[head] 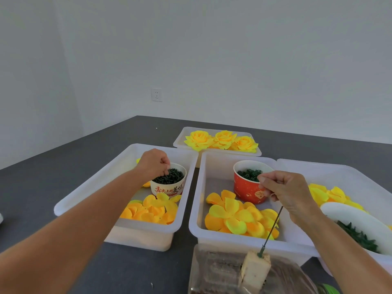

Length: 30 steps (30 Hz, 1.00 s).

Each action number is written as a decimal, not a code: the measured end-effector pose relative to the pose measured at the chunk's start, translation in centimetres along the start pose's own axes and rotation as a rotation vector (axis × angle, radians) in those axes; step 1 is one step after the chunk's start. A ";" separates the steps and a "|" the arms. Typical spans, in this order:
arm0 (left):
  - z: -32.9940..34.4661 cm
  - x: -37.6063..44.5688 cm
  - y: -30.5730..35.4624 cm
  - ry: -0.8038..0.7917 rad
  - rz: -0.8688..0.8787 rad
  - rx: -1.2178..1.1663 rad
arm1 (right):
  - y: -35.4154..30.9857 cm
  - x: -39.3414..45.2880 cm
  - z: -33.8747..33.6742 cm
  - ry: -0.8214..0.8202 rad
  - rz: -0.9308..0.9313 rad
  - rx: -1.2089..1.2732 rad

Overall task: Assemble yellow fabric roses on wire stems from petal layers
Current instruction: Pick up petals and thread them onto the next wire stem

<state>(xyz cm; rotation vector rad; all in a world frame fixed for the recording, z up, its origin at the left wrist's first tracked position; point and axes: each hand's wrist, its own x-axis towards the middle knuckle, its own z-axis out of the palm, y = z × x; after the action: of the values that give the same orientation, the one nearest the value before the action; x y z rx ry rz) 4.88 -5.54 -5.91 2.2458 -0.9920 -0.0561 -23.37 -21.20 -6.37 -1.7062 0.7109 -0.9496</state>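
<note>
My left hand [154,162] dips curled fingertips into the dark green bits in the white cup [168,183], which stands in the left bin [89,187] behind loose petals [149,210]. My right hand [285,193] pinches a wire stem [272,229] over the middle bin [196,200], its lower end stuck in a foam block [255,270]. Three finished roses [221,141] sit in the far tray [180,137].

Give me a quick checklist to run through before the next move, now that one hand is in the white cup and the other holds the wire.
1. Left hand reaches into the white cup of dark green pieces: ok.
2. A piece actually pinched: cannot tell.
3. Right hand holds the wire stem: ok.
4. Stem's lower end stuck in the foam block: ok.
5. Petal layers within reach in the middle bin: ok.
6. Petals threaded on the stem: not ok.
</note>
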 end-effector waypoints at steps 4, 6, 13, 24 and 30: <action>-1.2 -1.2 1.5 0.034 -0.029 -0.440 | -0.7 0.0 -0.4 0.042 -0.021 0.013; -1.9 -2.5 3.3 0.058 0.007 -0.692 | -2.4 -0.1 -1.0 0.090 -0.087 0.062; -1.8 -9.5 12.0 -0.226 0.086 -1.308 | -10.1 -3.8 0.1 -0.131 -0.278 0.109; -1.5 -14.8 17.0 -0.217 0.235 -1.384 | -11.7 -8.0 0.2 -0.206 0.017 0.491; -1.3 -15.7 16.9 -0.231 0.245 -1.410 | -11.8 -8.7 -0.3 -0.258 0.211 0.788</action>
<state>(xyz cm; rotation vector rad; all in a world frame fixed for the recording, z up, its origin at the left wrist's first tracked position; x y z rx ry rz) -16.69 -2.50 1.72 0.8311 -0.8737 -0.6829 -27.93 -10.60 2.66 -1.0030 0.2709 -0.7068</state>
